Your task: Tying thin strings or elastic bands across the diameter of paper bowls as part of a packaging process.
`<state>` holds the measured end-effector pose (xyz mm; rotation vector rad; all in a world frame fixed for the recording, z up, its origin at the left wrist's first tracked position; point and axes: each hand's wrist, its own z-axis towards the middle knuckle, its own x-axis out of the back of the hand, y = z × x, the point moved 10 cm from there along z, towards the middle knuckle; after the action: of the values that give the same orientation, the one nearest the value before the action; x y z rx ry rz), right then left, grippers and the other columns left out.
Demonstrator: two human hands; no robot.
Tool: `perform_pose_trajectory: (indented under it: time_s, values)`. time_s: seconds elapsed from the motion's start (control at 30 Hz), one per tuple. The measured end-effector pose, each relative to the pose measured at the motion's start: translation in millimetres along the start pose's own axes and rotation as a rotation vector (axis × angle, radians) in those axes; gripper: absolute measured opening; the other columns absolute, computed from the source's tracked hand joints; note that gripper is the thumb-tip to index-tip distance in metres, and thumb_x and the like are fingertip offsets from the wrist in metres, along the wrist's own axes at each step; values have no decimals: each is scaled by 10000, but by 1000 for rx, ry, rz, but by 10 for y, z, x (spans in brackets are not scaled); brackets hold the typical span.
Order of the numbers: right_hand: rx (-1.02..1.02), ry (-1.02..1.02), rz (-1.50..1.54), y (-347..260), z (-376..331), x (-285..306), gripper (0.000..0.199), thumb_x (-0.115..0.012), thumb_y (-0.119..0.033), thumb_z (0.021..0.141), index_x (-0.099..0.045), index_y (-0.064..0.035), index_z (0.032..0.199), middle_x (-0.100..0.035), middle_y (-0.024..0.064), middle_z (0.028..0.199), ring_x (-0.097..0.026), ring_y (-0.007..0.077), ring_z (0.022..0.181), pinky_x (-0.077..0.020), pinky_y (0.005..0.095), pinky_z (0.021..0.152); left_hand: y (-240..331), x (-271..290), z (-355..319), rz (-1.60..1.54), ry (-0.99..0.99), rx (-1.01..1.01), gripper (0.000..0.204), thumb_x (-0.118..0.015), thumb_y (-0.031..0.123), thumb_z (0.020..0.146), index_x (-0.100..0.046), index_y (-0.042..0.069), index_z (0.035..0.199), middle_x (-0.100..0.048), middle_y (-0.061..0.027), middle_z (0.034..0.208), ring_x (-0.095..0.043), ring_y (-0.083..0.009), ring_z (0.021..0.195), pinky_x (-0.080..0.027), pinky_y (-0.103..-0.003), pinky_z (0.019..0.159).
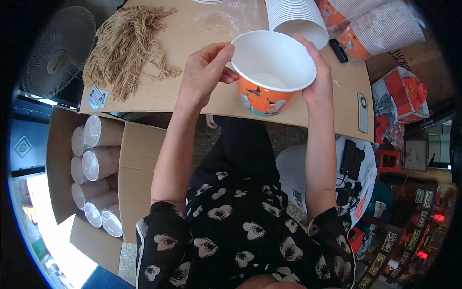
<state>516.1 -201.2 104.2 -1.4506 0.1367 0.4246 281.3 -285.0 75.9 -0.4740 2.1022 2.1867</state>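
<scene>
**Both hands on a paper cup at the counter's near edge**

The left hand (204, 72) pinches the cup's (272, 72) white rim between thumb and fingers, closed on its left side. The right hand (317, 72) wraps the far side, fingers curled over the rim, palm against the orange wall. Held from both sides, the cup tilts with its mouth toward the camera, so the white inside shows (probably for a look inside). It hangs just above the counter (192, 96), at the near edge.

A bundle of tan cords (127, 45) lies toward the far left corner. A stack of cups (293, 17) runs past the far edge, its top cut off. Below left, a carton (139, 159) holds sleeved cup stacks; their count is hard to make out.
</scene>
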Motion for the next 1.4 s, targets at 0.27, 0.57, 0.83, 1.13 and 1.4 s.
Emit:
perform_pose_trajectory:
  time_s: [0.27,0.57,0.83,1.13,1.4]
  values:
    - [-15,-62,-84,-56,-86,-189,416,-572,-103,910,-649,50,1289,-687,158,1185,-666,201,1055,-531,316,934,-24,127,-7,123,-38,-11,426,-645,180,908,-654,-19,1284,-725,-75,1039,-671,-117,847,-542,-274,757]
    - [2,-138,-317,-111,-181,-567,474,-524,-161,923,-603,83,1322,-680,187,1206,-670,232,1086,-519,318,956,84,193,179,335,-119,-129,378,-682,161,862,-713,-14,1196,-719,-55,942,-642,-107,811,-517,-264,717]
    - [2,-153,-367,-67,19,-806,417,-587,-183,875,-690,52,1204,-694,129,1049,-631,192,979,-483,295,884,-3,182,624,788,-208,-105,431,-755,402,834,-787,-8,964,-731,-107,751,-682,-154,656,-539,-306,633]
    - [-25,-128,-376,-48,92,-769,437,-619,-175,852,-678,74,1206,-693,150,1047,-636,204,972,-489,295,867,-113,52,754,772,-180,-24,650,-774,587,748,-783,-16,990,-753,-158,802,-745,-236,730,-577,-359,654]
    - [-44,-144,-344,-51,42,-724,438,-620,-181,856,-676,75,1208,-696,149,1028,-644,201,941,-505,299,839,-98,30,723,759,-152,-46,710,-705,644,770,-777,-20,1010,-753,-180,825,-749,-251,743,-588,-366,667]
